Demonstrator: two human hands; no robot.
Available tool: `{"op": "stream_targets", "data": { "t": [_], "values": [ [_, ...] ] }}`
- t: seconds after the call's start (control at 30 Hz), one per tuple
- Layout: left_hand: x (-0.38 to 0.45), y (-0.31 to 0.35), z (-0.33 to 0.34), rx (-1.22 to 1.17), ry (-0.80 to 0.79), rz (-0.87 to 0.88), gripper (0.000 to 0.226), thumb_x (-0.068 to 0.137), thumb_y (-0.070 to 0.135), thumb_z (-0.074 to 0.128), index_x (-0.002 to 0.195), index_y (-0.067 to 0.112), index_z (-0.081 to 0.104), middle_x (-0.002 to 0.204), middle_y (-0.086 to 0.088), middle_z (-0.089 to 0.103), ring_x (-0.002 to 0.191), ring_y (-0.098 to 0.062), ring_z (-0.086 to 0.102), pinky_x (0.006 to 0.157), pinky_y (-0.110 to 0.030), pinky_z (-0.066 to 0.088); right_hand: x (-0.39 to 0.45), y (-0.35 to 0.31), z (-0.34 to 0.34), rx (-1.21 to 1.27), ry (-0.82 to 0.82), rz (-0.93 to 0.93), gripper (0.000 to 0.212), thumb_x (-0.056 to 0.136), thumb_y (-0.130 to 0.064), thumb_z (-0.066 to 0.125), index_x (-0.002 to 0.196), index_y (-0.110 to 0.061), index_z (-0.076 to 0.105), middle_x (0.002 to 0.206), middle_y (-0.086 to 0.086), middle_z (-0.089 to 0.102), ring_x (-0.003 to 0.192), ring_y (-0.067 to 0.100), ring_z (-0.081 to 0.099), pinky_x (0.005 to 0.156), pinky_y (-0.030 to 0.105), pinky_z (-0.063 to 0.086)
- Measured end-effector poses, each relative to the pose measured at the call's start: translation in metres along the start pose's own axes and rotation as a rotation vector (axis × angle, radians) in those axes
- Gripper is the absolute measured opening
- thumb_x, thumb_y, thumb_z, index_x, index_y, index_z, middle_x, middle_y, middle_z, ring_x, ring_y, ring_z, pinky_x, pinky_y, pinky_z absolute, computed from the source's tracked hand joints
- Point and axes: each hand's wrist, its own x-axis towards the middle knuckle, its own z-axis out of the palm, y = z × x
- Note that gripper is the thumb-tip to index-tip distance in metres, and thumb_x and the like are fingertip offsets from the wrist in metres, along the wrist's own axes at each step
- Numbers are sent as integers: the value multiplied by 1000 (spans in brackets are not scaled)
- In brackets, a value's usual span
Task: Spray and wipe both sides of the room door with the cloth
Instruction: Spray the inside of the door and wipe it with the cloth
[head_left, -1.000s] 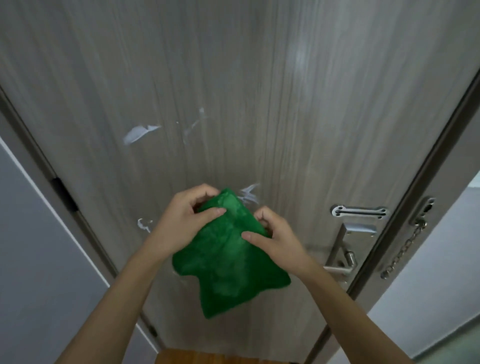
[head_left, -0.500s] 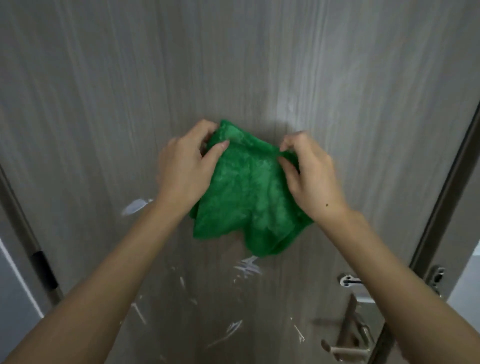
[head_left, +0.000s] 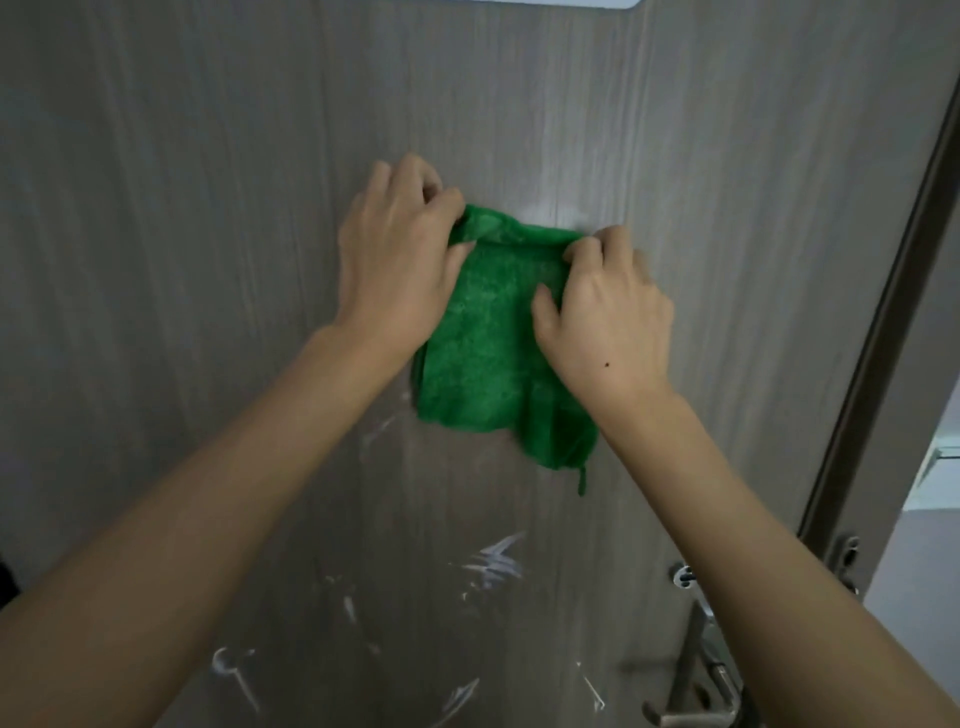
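A green cloth hangs flat against the grey wood-grain door, high up near its top edge. My left hand pinches the cloth's upper left corner between thumb and fingers. My right hand grips the upper right corner, fingers curled over the folded top edge. Both arms reach up from the bottom of the view. White foam streaks mark the door below the cloth. No spray bottle is in view.
A metal lever handle and a latch plate sit at the lower right of the door. The dark door frame runs up the right side, with a bright room beyond it.
Both hands have carried the cloth upward along the door, from beside the handle to near the top. The cloth is now spread wider between them and lies against the door.
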Motion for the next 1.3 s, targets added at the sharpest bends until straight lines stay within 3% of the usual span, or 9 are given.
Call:
{"op": "stream_targets", "data": {
  "t": [0.1, 0.2, 0.3, 0.5, 0.67, 0.87, 1.0, 1.17, 1.3],
  "values": [
    [-1, -3, 3, -46, 21, -29, 22, 80, 24, 73, 86, 7, 61, 100, -12, 56, 91, -33, 49, 67, -33, 29, -18, -14, 15, 86, 36, 84, 57, 89, -43, 55, 125, 2, 52, 127, 24, 49, 117, 42, 47, 90, 50, 44],
    [-4, -10, 4, -101, 8, 29, 25, 76, 25, 75, 88, 9, 61, 109, -12, 58, 98, -32, 48, 74, -39, 36, -27, -33, 38, 66, -21, 134, 80, 93, -59, 40, 146, -1, 30, 150, 31, 24, 141, 48, 16, 113, 60, 15],
    [-12, -32, 0, -124, 4, 137, 30, 78, 28, 72, 100, 10, 62, 126, -15, 55, 114, -30, 40, 88, -40, 33, -22, -45, 54, 38, 5, 168, 87, 90, -71, 31, 151, -10, 23, 153, 33, 10, 141, 51, 6, 112, 63, 7],
    [-32, -126, -20, 27, 55, 266, 45, 97, 39, 51, 131, 8, 54, 150, -19, 38, 138, -35, 28, 114, -47, 15, -6, -58, 67, -13, 139, 141, 79, 88, -76, 33, 150, -28, 28, 153, 32, 15, 140, 53, 11, 112, 64, 8],
    [-41, -174, -20, 181, -110, 287, 59, 100, 43, 37, 150, 14, 28, 157, -23, 20, 143, -41, 17, 115, -54, 6, -11, -99, 73, -34, 147, -42, 75, 89, -74, 34, 149, -31, 29, 153, 31, 18, 140, 52, 13, 112, 62, 6],
    [-42, -180, -15, 181, -116, 322, 62, 99, 45, 35, 151, 14, 25, 158, -22, 18, 144, -41, 16, 115, -56, 7, -95, -138, 109, -52, 41, -378, 70, 90, -71, 36, 149, -34, 26, 156, 21, 13, 144, 44, 5, 115, 57, 1],
    [-42, -181, -18, 185, -113, 321, 61, 101, 46, 33, 152, 15, 22, 159, -20, 16, 144, -40, 14, 116, -54, 4, -128, -99, 117, -36, 19, -583, 62, 91, -67, 41, 145, -36, 33, 153, 13, 25, 147, 33, 6, 98, 43, 38],
    [-41, -179, -19, 197, -155, 304, 61, 101, 47, 30, 153, 17, 20, 159, -19, 14, 146, -40, 12, 116, -55, 3, -79, -46, 95, -79, 120, -256, 67, 91, -68, 38, 146, -30, 33, 153, 21, 25, 142, 44, 17, 109, 61, 18],
    [-41, -177, -21, 188, -165, 299, 60, 102, 47, 28, 153, 17, 20, 160, -18, 14, 146, -39, 12, 117, -55, 5, -23, -75, 79, -62, 165, 61, 68, 93, -67, 36, 149, -28, 31, 154, 26, 21, 141, 50, 15, 111, 64, 10]
  ]
}}
